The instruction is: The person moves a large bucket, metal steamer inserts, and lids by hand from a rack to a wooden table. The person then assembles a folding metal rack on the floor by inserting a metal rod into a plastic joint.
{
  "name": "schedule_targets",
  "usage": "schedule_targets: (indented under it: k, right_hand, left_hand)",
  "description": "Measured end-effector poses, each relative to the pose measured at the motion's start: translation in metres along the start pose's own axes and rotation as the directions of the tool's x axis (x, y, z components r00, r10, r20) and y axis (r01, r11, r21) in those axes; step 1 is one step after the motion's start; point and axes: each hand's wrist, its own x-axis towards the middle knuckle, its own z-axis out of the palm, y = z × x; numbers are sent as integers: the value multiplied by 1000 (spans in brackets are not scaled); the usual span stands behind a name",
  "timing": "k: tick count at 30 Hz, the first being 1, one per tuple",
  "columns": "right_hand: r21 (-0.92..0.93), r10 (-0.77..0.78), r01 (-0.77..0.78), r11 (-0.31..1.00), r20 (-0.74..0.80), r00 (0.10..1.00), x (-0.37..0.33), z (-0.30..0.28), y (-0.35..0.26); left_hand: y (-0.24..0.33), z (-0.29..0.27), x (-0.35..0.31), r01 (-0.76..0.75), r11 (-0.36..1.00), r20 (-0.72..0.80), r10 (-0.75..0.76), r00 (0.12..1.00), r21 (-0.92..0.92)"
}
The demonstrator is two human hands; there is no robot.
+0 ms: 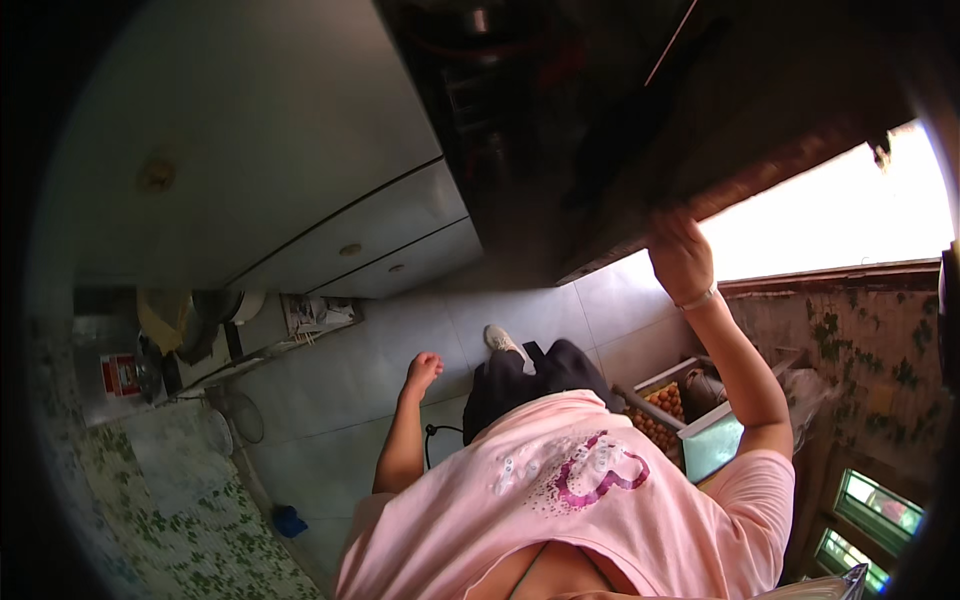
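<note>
Right hand [682,258], far right: fingers together at edge of dark surface [630,165], presumably for support; grip unclear. Left hand [425,370]: fingers folded inward above tiled floor [400,335], apparently free.

A small blue object [290,521] lies on the tiled floor [330,390].

Floor [340,385]: pale tiles, joints visible. Pale cabinet [270,120] with drawers and round knobs stands at upper left; leaf-patterned wall [835,340] at right. Overexposed white light [830,215] at upper right; remainder dim.
</note>
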Motion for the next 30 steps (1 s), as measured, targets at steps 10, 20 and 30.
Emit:
schedule_targets:
  k: [10,20,30]
  right_hand:
    - [66,555,-582,810,231,799,-22,-15,40]
    - [474,475,-655,588,453,754,112,170,136]
    - [676,349,-722,143,648,676,270,380,249]
  left_hand:
    - [123,17,91,-225,973,372,191,908,50]
    - [318,82,144,-317,931,253,355,900,-181]
    - [486,62,239,-434,848,-521,234,821,-303]
